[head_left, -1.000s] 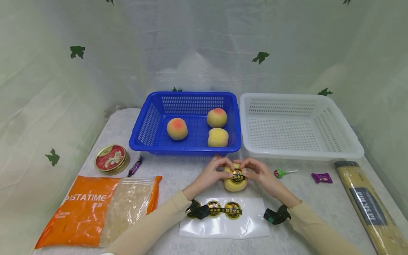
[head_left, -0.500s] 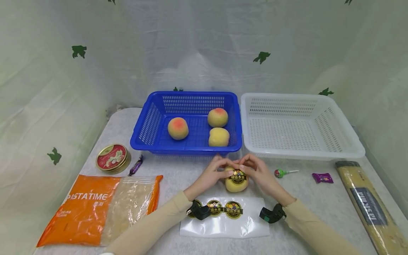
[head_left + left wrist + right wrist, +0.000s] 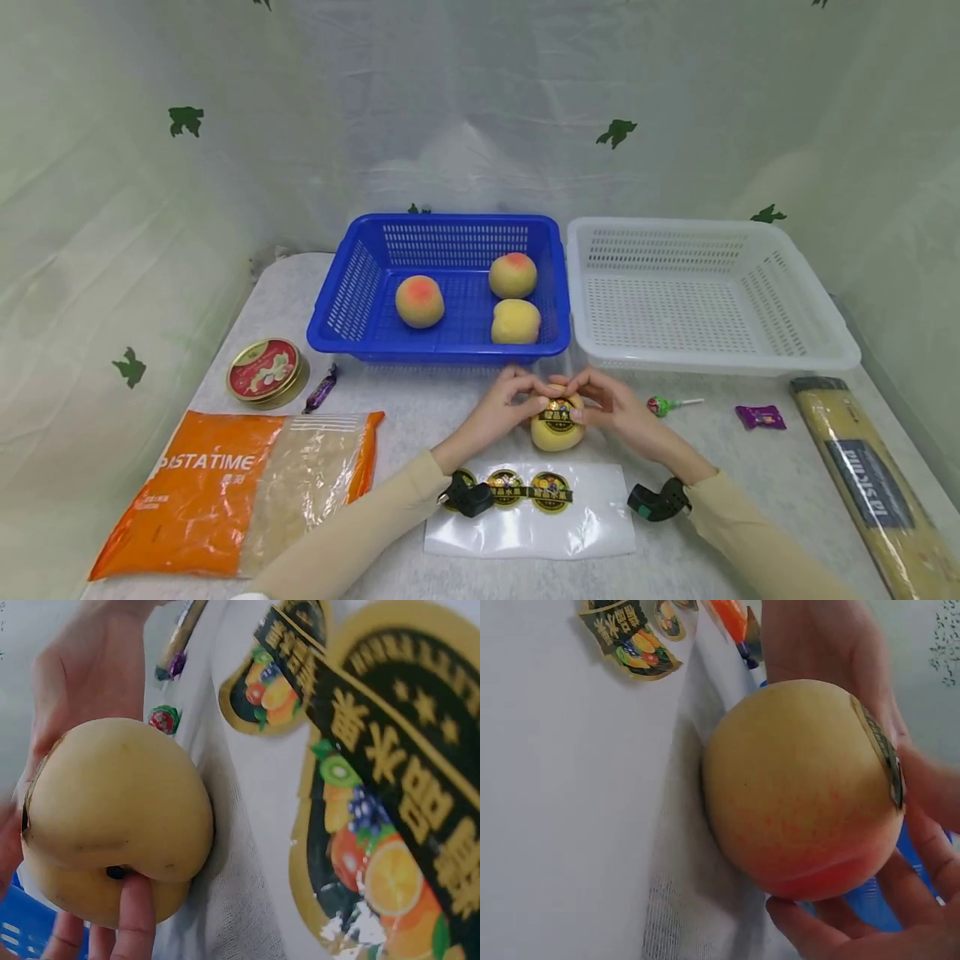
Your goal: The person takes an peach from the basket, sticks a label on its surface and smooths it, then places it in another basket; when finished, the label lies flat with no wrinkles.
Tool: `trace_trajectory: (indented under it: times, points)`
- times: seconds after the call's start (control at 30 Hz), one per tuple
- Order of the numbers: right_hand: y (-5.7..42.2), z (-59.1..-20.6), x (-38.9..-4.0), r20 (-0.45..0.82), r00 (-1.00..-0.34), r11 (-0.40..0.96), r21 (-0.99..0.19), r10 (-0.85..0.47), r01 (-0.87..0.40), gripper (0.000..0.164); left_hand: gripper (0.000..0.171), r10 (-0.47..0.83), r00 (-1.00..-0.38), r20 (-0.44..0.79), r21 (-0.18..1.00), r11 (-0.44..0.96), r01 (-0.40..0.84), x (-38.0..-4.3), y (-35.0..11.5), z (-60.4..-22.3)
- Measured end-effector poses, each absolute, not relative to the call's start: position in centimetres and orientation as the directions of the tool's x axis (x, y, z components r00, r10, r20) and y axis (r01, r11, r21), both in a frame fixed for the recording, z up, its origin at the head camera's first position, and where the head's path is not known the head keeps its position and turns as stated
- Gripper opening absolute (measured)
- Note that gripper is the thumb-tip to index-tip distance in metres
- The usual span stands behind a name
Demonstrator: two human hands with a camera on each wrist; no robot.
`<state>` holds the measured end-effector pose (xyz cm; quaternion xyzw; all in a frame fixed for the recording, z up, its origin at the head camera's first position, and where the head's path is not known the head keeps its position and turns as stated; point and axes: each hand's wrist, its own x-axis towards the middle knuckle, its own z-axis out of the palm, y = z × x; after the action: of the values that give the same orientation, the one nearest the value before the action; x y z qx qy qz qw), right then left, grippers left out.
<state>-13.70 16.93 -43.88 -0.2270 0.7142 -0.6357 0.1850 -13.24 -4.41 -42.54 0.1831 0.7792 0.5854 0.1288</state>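
A yellow peach sits on the table between both hands, with a black-and-gold fruit sticker on its upper side. The left hand holds the peach from the left, its thumb at the sticker's left end. On the other side, the right hand grips the peach, thumb pressing the sticker's right end and fingers behind. In the right wrist view the peach shows a red blush low down, and the sticker is seen edge-on. Below the hands lies a white sticker sheet bearing several stickers.
Behind stand a blue basket with three peaches and a white basket. A red tin, wrapped candy and orange pasta bag lie left. Rightward are a lollipop, purple candy and pasta pack.
The right thumb has slid from the sticker's upper edge down to its right end, and the right wrist has shifted a little rightward. The left hand and the peach have barely moved.
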Motion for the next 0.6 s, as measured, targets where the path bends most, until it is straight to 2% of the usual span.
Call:
trace_trajectory:
  times: [0.1,0.17,0.27,0.43,0.6]
  points:
    - [17.3,-44.1,-13.7,0.03,-0.813,0.078,-0.993,-0.581,-0.093,0.029,0.029,0.453,-0.891,0.031,0.925,0.325,0.198,-13.3,-4.1,-43.5]
    - [17.4,-44.1,-13.8,0.036,-0.809,0.067,-0.993,-0.587,-0.093,0.029,0.034,0.46,-0.887,0.048,0.919,0.328,0.22,-13.2,-4.0,-43.7]
    - [17.6,-44.3,-13.8,0.039,-0.808,0.053,-0.995,-0.588,-0.087,0.026,0.032,0.453,-0.887,0.089,0.921,0.301,0.246,-13.2,-4.0,-43.8]
    - [17.7,-44.4,-13.8,0.053,-0.796,0.012,-0.997,-0.603,-0.075,0.023,0.03,0.475,-0.876,0.083,0.943,0.245,0.223,-12.2,-4.6,-41.3]
    - [17.4,-44.2,-13.8,0.017,-0.821,0.061,-0.996,-0.571,-0.063,0.017,0.027,0.494,-0.867,0.069,0.954,0.222,0.203,-12.2,-5.0,-40.4]
